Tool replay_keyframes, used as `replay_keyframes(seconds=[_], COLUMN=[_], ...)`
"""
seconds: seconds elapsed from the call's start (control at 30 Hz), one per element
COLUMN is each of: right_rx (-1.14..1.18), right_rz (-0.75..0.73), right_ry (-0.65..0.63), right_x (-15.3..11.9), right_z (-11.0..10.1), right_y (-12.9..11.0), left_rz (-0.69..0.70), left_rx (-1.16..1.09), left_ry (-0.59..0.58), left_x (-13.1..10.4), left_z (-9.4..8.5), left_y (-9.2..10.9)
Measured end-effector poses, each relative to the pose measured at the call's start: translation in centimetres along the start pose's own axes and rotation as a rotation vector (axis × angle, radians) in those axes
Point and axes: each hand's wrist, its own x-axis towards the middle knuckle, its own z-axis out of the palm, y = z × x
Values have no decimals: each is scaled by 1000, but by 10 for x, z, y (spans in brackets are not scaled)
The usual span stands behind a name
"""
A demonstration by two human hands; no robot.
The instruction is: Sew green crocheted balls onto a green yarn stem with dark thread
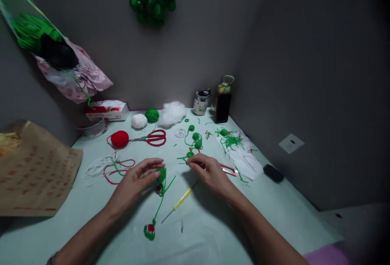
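My left hand (142, 175) is closed about a small green crocheted piece (161, 174), with the thumb and fingertips against its left side. Below that piece hangs a green and red bit of crochet (159, 189). A green yarn strand runs down to a crocheted green, white and red slice shape (149, 231) on the table. The fingers of my right hand (209, 169) are pinched together beside a small green crocheted ball (189, 155); what they hold, if anything, is too small to tell. Between and below my hands lies a yellow-handled crochet hook (182, 200).
Red-handled scissors (156, 137), a red yarn ball (120, 139), a white yarn ball (139, 121) and stuffing (172, 114) lie behind. Pink-handled snips (229, 170) and green yarn scraps (233, 141) are at right. A paper bag (45, 171) stands at left.
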Motion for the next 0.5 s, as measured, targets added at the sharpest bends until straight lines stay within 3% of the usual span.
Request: replay_keyframes(seconds=[0.1,0.23,0.5], right_rx=[12,35,61], right_rz=[7,47,55], right_ry=[9,7,-17], right_x=[0,1,3], right_z=[-5,-6,-7], right_y=[1,2,1], left_rz=[64,263,375], left_rx=[203,500,518], left_ry=[-92,-140,-281], left_x=[18,40,66], left_z=[-2,7,43], left_y=[9,17,18])
